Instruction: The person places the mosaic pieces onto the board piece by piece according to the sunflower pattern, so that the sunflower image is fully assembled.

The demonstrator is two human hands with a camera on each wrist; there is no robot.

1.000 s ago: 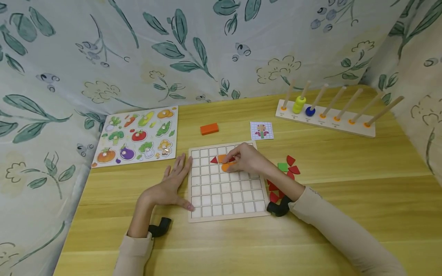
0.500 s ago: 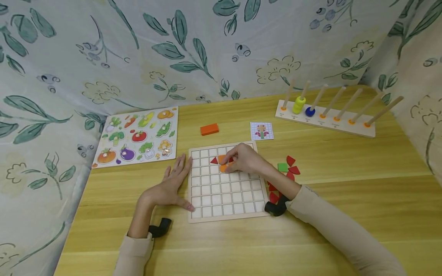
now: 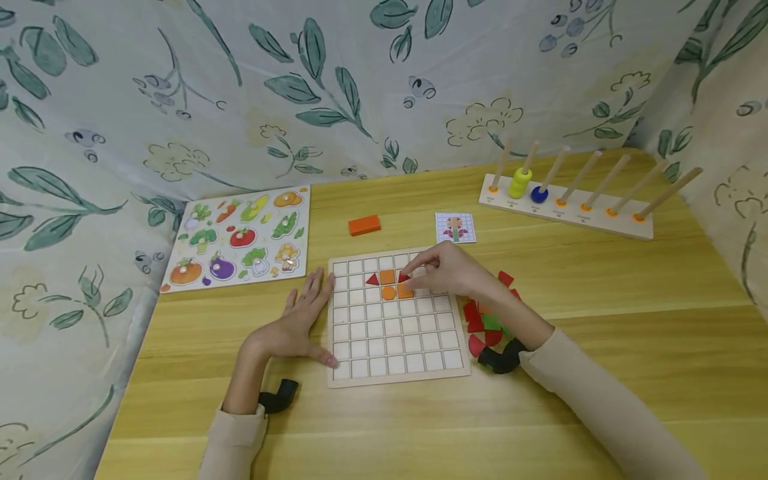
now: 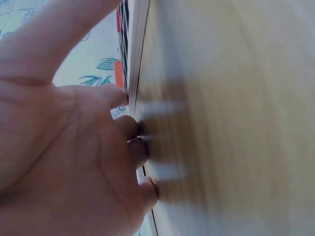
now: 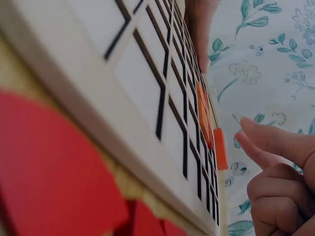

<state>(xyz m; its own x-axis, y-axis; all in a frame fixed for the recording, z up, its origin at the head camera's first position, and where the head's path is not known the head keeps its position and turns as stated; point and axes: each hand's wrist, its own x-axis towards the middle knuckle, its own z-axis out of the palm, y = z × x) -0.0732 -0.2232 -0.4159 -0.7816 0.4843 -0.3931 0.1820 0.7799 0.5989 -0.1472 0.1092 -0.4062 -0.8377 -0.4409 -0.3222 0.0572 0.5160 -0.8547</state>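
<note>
A wooden grid board [image 3: 393,345] with white squares lies on the table. Set in its upper squares are a red triangle [image 3: 373,280], an orange square [image 3: 387,276], an orange circle [image 3: 389,293], a second orange square [image 3: 405,292] and another red triangle [image 3: 403,276]. My left hand [image 3: 293,328] rests with spread fingers along the board's left edge. Over the board's upper right, my right hand [image 3: 456,270] hovers near the right-hand orange square. In the right wrist view its thumb [image 5: 268,135] and index finger stand apart, with nothing visible between them.
Loose red pieces [image 3: 474,317] and green pieces [image 3: 492,323] lie right of the board, partly under the right forearm. Behind it are an orange block [image 3: 364,225] and a pattern card [image 3: 455,228]. A vegetable puzzle [image 3: 240,230] lies left; a peg rack [image 3: 591,215] stands back right.
The orange circle has slid left into the square below the upper orange square, and my right hand has let go of it and moved right. My left hand stays put.
</note>
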